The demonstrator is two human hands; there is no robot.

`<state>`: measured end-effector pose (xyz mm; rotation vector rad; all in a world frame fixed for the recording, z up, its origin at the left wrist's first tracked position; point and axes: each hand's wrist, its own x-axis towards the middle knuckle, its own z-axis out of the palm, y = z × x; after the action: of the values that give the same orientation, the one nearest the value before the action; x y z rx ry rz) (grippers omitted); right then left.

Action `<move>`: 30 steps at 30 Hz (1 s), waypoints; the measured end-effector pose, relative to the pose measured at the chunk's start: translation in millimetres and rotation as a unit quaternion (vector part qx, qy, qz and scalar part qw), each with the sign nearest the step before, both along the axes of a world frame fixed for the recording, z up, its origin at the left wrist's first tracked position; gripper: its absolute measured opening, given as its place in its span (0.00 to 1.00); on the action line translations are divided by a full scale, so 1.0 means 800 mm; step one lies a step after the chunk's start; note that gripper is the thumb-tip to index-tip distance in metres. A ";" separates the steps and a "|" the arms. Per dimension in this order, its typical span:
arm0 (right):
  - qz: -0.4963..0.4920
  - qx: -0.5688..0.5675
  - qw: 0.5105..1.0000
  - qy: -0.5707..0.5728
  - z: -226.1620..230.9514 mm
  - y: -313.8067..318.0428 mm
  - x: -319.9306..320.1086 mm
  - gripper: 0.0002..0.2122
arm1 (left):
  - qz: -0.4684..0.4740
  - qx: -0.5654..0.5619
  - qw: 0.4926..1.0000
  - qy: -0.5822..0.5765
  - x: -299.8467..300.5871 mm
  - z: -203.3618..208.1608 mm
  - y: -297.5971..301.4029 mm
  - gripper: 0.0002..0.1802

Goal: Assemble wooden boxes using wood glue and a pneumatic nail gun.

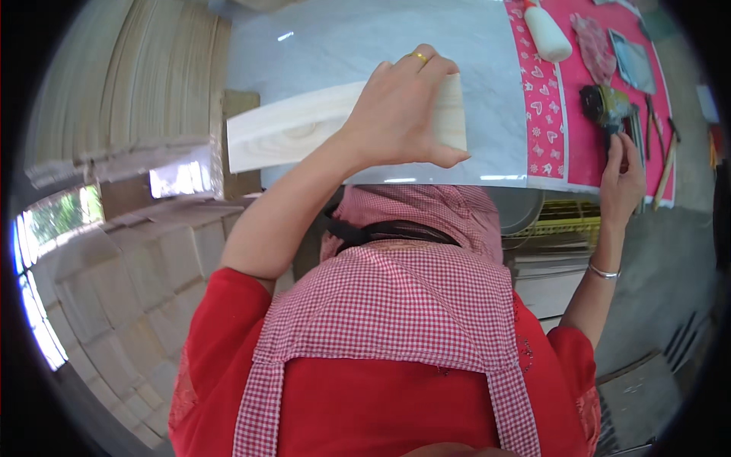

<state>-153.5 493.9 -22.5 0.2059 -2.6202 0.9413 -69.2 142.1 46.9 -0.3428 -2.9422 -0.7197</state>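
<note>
My left hand point(403, 114) spans a pale wooden board point(297, 126) lying on the light marbled tabletop. Its fingers bend over the far edge and the thumb reaches the near edge, close to the board's right end. At the table's right side, my right hand point(624, 171) has its fingers closed on the dark handle of a hand tool point(605, 107) with a yellowish-green body, perhaps a tape dispenser. The tool lies on a pink patterned cover point(582, 160). How far the fingers wrap round the handle is partly hidden.
Beyond the tool are a white bottle point(547, 32) with a red cap, a crumpled pink cloth point(594, 49) and a flat bluish packet point(632, 65). Thin sticks point(664, 175) lie at the right edge. Tall stacks of boards point(126, 84) stand to the left.
</note>
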 end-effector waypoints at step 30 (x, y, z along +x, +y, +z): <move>0.304 0.141 0.930 -0.150 0.207 -0.082 0.048 0.17 | -0.016 -0.034 0.998 0.047 0.004 -0.018 -0.006 0.47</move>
<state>-115.1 428.6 143.2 1.0764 -3.0322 0.8065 -66.0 137.5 32.6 -0.4177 -2.8836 -0.5899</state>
